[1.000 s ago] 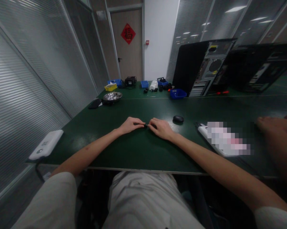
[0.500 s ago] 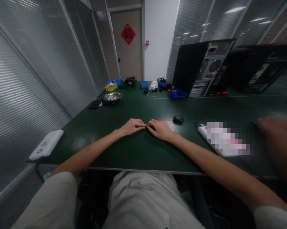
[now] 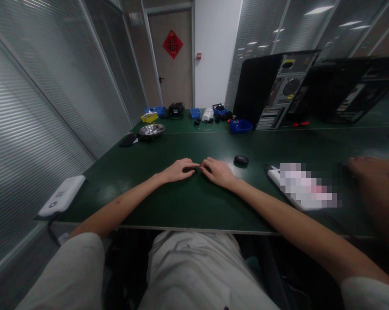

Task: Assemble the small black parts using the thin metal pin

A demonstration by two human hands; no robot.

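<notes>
Over the green tabletop, my left hand and my right hand meet fingertip to fingertip. A small dark piece shows between them, too small and shaded for me to name. The fingers of my right hand are closed in a pinch on its right side. On its left side, my left index finger and thumb close in on it, with a dark gap behind the tips. To the right of my right hand lies a rounded black object like a computer mouse.
A white device lies at the left edge, and another white, partly blurred-out one on the right. Another person's hand rests at far right. Behind are a metal dish, a blue bin and a computer case.
My left index finger has stretched further along the small dark piece, and its thumb has dropped away a little. Both hands stay in nearly the same place. The view has tilted slightly.
</notes>
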